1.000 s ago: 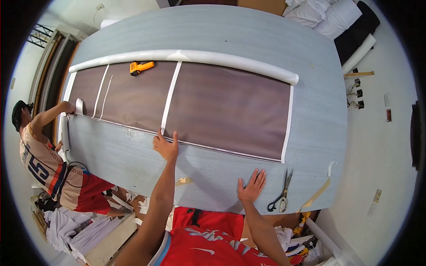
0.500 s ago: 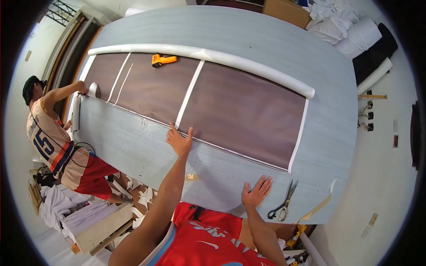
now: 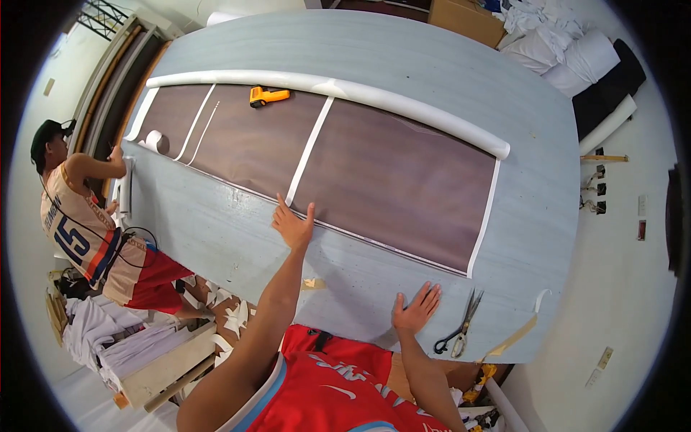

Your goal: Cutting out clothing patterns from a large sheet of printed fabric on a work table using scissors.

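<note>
A long dark brown printed sheet (image 3: 403,180) with white stripes and borders lies flat across the table. Its far edge runs into a thick white roll (image 3: 403,101). My left hand (image 3: 294,227) rests on the near edge of the sheet, by the middle white stripe, its fingers spread. Flat on the bare tabletop, my right hand (image 3: 417,309) lies with fingers outstretched, holding nothing. Just right of it is a pair of large scissors (image 3: 462,327). On the sheet's far side sits a yellow handheld tool (image 3: 269,96), and a white tape roll (image 3: 156,142) stands near its left end.
A co-worker (image 3: 79,216) stands at the left end of the blue-grey table (image 3: 288,43), beside a grey-white roller-like piece (image 3: 125,191). Tan tape pieces (image 3: 515,337) stick to the near edge. Fabric rolls (image 3: 576,61) and a cardboard box (image 3: 468,21) are behind; scraps (image 3: 234,317) litter the floor.
The co-worker's hand has drawn back left from the sheet's left corner, leaving the tape roll uncovered there. Both my hands stay in nearly the same place.
</note>
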The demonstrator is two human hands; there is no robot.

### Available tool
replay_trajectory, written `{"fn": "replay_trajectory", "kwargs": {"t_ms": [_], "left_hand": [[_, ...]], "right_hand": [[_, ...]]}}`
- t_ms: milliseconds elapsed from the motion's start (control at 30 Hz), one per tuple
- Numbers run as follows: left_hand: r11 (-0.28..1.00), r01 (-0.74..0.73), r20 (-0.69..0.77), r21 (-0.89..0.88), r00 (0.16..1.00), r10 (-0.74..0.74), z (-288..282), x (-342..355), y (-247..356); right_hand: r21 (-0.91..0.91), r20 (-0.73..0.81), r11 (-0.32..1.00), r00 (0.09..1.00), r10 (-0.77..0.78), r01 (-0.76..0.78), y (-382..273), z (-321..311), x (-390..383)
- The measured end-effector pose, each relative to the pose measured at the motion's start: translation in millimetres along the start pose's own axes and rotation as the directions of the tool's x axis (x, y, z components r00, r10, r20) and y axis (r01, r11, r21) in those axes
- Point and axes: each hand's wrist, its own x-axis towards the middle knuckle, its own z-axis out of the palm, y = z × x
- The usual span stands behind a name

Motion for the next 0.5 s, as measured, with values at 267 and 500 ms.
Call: {"fn": "replay_trajectory", "kwargs": {"t_ms": [267,500], "left_hand": [[0.996,-0.068,-0.106,-0.054,0.992,0.062,5.2,-1.8,-8.0],[0.813,0.023,-0.416,-0.582,0.851,-0.322,23.3,3.9,-25.9]], "right_hand": [[-0.011,-0.004,1.000,1.000,0.009,-0.009,2.1,5.0,-2.5],[0.005,-0.029,1.000,1.000,-0.003,0.003,0.2,9.1,1.4]]}}
